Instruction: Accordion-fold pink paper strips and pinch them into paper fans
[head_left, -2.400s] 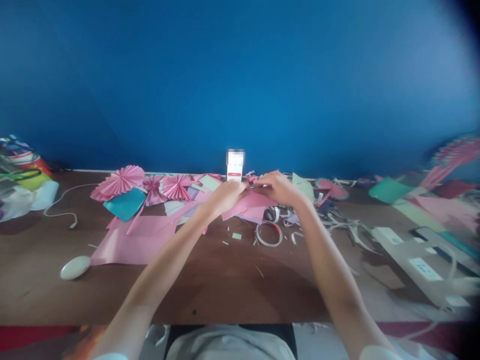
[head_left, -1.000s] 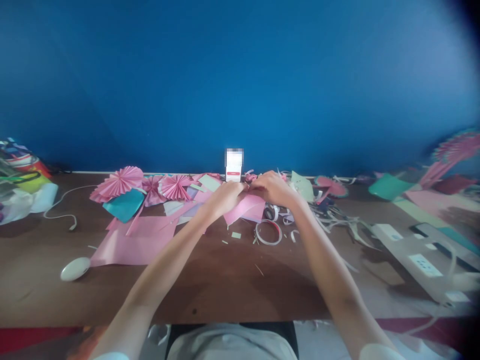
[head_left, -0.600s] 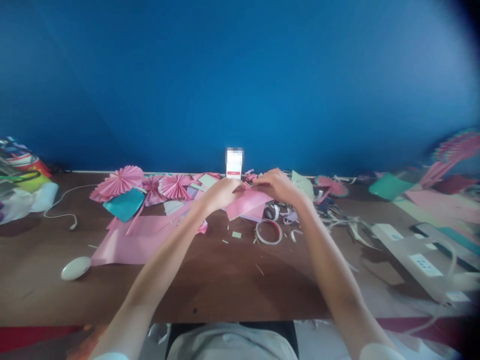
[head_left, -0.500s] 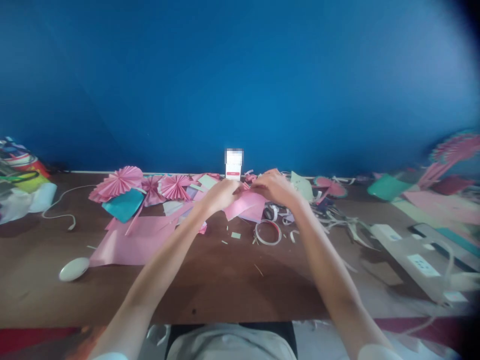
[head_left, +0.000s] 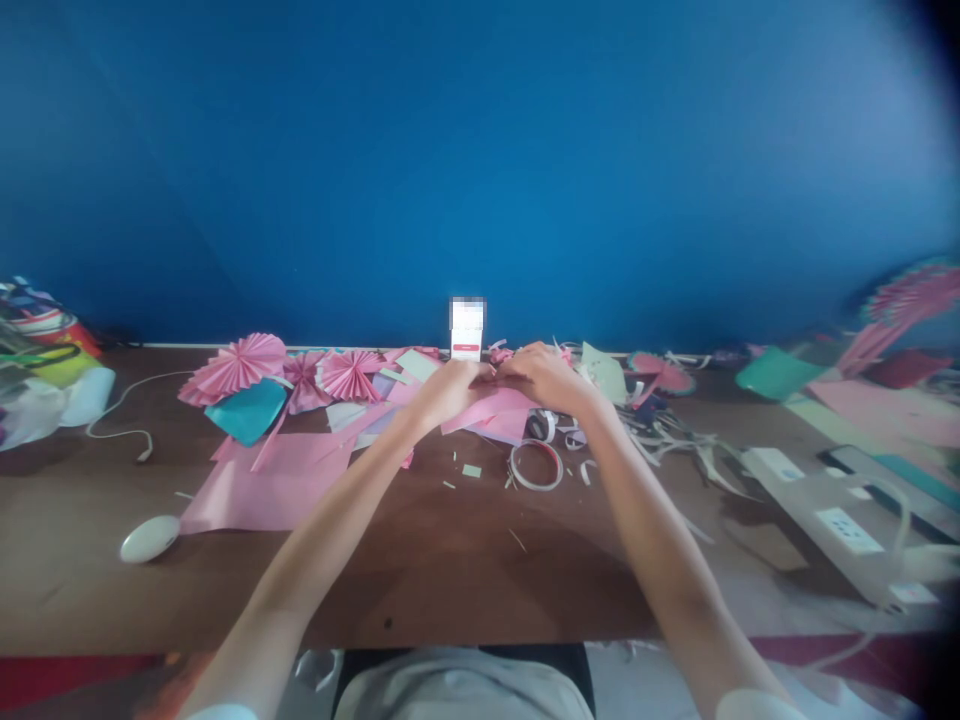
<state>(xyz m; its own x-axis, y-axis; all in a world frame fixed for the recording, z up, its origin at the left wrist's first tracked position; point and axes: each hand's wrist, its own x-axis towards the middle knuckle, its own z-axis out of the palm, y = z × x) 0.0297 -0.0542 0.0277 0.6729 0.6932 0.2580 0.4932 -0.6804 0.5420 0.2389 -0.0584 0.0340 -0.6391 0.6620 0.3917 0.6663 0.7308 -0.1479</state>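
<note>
My left hand (head_left: 450, 388) and my right hand (head_left: 547, 375) meet near the back of the brown table, fingertips almost touching. Both have their fingers bent together over pink paper (head_left: 499, 412); whatever is pinched between them is too small and blurred to make out. Just behind the hands stands a lit phone (head_left: 466, 335). Left of my left hand are folded pink paper fans (head_left: 351, 375) and a teal paper piece (head_left: 247, 410). A roll of tape (head_left: 535, 466) lies below my right hand.
A pink sheet (head_left: 262, 485) and a white mouse-like object (head_left: 149, 539) lie on the left. White strips and cables tangle right of my right forearm. Farther right are a power strip (head_left: 847, 530), a green piece (head_left: 780, 373) and a large pink fan (head_left: 915, 300).
My hands have drawn slightly closer together, with the left shifted a little to the right. The pink paper beneath them now looks flatter and lower.
</note>
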